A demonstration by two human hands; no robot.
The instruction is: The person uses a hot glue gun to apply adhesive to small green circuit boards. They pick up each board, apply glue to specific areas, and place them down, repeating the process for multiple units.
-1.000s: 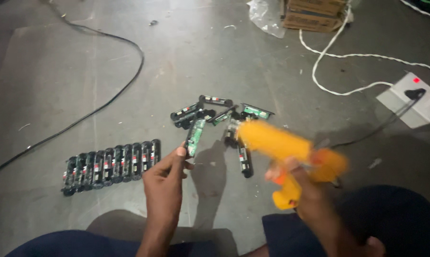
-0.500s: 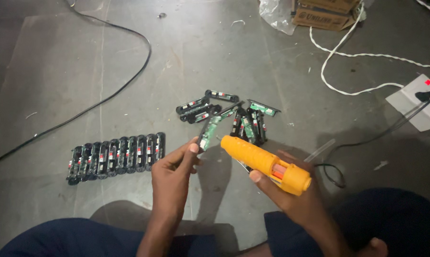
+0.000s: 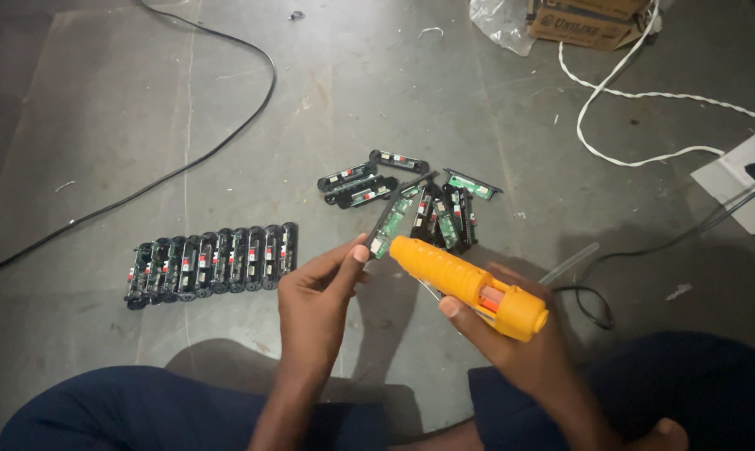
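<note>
Our left hand [image 3: 315, 292] pinches a slim green circuit board [image 3: 388, 227] at its lower end, wrist raised above the floor [image 3: 101, 125]. Our right hand [image 3: 519, 342] wraps around an orange glue gun [image 3: 465, 284], its nozzle just beside the board, above our knees.

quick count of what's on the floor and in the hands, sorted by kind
Yellow glue gun, in the right hand: 1
Circuit board pinched by the left hand: 1
Boards in the neat row: about 10
Boards in the loose pile: about 7, overlapping
Cardboard box: 1
Total: about 20
</note>
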